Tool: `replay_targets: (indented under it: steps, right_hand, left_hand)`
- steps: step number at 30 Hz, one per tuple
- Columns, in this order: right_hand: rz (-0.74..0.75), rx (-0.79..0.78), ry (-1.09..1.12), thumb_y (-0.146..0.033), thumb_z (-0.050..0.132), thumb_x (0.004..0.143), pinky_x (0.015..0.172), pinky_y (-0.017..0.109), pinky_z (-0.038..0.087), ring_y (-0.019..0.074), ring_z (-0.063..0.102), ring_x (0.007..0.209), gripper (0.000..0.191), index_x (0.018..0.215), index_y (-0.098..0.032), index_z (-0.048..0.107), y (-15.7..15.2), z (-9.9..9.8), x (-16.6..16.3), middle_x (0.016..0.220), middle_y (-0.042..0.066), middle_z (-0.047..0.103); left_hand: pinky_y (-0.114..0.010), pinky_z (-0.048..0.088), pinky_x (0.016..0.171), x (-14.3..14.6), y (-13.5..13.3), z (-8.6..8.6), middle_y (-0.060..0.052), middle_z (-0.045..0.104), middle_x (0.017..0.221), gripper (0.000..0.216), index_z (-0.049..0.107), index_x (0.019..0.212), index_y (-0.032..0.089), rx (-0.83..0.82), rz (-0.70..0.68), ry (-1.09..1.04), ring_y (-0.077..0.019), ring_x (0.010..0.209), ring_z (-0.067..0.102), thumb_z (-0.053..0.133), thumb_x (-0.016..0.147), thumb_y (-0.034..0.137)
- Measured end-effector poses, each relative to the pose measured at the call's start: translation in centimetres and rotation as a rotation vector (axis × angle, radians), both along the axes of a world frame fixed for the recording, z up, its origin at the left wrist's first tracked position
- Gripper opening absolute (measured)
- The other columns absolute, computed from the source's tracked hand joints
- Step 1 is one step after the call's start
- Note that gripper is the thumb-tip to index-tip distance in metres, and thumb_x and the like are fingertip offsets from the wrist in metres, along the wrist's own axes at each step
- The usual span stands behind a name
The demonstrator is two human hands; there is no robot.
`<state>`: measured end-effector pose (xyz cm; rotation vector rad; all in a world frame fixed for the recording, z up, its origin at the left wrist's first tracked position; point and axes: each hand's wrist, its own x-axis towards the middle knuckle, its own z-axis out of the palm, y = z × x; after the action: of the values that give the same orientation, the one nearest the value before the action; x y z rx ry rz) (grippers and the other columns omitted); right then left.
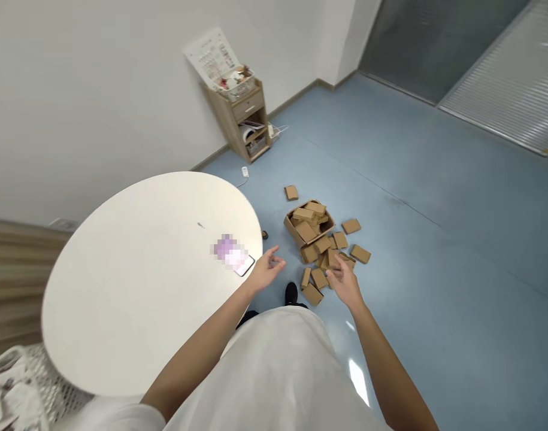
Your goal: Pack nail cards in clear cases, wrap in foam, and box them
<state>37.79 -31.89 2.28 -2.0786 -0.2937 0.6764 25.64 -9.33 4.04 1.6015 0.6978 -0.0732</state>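
Note:
I stand beside a round white table (134, 281) and look down at a blue floor. My left hand (268, 268) reaches out past the table's right edge, fingers apart and loosely curled, holding nothing. My right hand (343, 281) is stretched forward over a heap of small brown cardboard boxes (330, 254) on the floor, fingers spread and empty. An open brown carton (308, 222) among them holds several more of the small boxes. A phone (243, 263) lies on the table near my left hand.
A small wooden cabinet (244, 117) with clutter on top and a leaning calendar stands against the white wall. One stray box (291, 192) lies apart. A power strip (245, 172) lies on the floor. A wicker chair (17, 383) is at lower left.

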Motion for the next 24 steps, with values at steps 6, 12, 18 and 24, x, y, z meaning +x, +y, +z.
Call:
replay_targets:
  steps: [6,12,18,24]
  right_hand:
    - [0.304,-0.069,-0.02,-0.042,0.046,0.076,0.068,0.033,0.047,0.0179,0.059,0.074,0.048,0.119,-0.02,0.047,5.2,0.9,-0.3,0.078,0.003,0.062]
    - [0.529,-0.025,-0.129,-0.042,0.041,0.079,0.066,0.03,0.044,0.0165,0.056,0.071,0.042,0.115,-0.022,0.049,11.3,4.2,-4.7,0.078,0.002,0.061]
    - [0.718,-0.074,-0.105,-0.039,0.041,0.079,0.07,0.031,0.044,0.018,0.057,0.077,0.042,0.116,-0.022,0.049,14.1,5.3,-12.0,0.084,0.003,0.062]
    - [1.012,-0.257,-0.106,-0.04,0.043,0.078,0.078,0.033,0.043,0.0204,0.056,0.091,0.047,0.121,-0.021,0.045,15.1,2.3,-18.0,0.101,0.007,0.059]
  left_hand:
    - [-0.028,0.046,0.063,-9.1,1.8,1.2,-0.001,0.057,0.078,0.052,0.044,0.119,0.019,0.129,0.236,0.08,-0.0131,0.065,0.056,0.05,0.075,0.047]
    - [-0.027,0.044,0.062,-19.1,2.1,1.0,-0.003,0.059,0.083,0.052,0.047,0.115,0.019,0.214,0.39,0.215,-0.0136,0.068,0.056,0.046,0.074,0.05]
    - [-0.027,0.045,0.067,-27.1,1.8,-0.2,-0.007,0.058,0.1,0.058,0.044,0.119,0.018,0.126,0.388,0.303,-0.0164,0.079,0.058,0.045,0.073,0.054]
    - [-0.03,0.043,0.076,-32.7,1.8,-0.4,-0.01,0.054,0.115,0.062,0.042,0.124,0.02,0.099,0.347,0.33,-0.0216,0.094,0.056,0.048,0.071,0.053]
